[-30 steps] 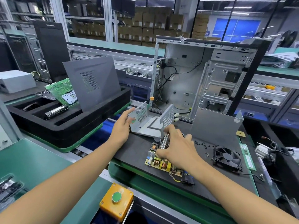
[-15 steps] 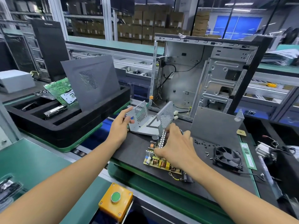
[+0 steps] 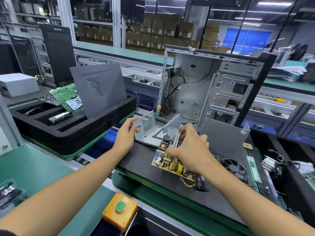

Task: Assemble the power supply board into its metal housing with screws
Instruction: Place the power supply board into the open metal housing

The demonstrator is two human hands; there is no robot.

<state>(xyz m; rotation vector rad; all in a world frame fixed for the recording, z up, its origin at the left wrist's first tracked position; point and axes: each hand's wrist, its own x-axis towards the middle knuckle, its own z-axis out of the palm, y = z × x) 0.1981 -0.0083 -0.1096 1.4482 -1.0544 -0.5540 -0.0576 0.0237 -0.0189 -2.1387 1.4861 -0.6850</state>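
Observation:
The power supply board (image 3: pixel 167 163), yellow-green with coils, capacitors and a white heatsink strip, sits tilted above the black mat (image 3: pixel 141 157), its far end raised toward the housing. My right hand (image 3: pixel 189 149) grips the board from above, fingers curled over its heatsink. The metal housing (image 3: pixel 150 132), a grey U-shaped tray with two perforated side walls, lies on the mat just behind the board. My left hand (image 3: pixel 127 135) pinches its left perforated wall. Small dark screws are hidden behind my right hand.
An open PC case (image 3: pixel 213 86) stands behind the housing. A grey cover plate (image 3: pixel 223 135) leans at its foot. A black fan (image 3: pixel 236 169) and RAM stick (image 3: pixel 254 169) lie right. A black foam tray (image 3: pixel 68 132) with a motherboard sits left. A yellow button box (image 3: pixel 120 211) is near.
My left hand has closed on the housing's left wall. My right hand has lifted the board's far end and moved it toward the housing.

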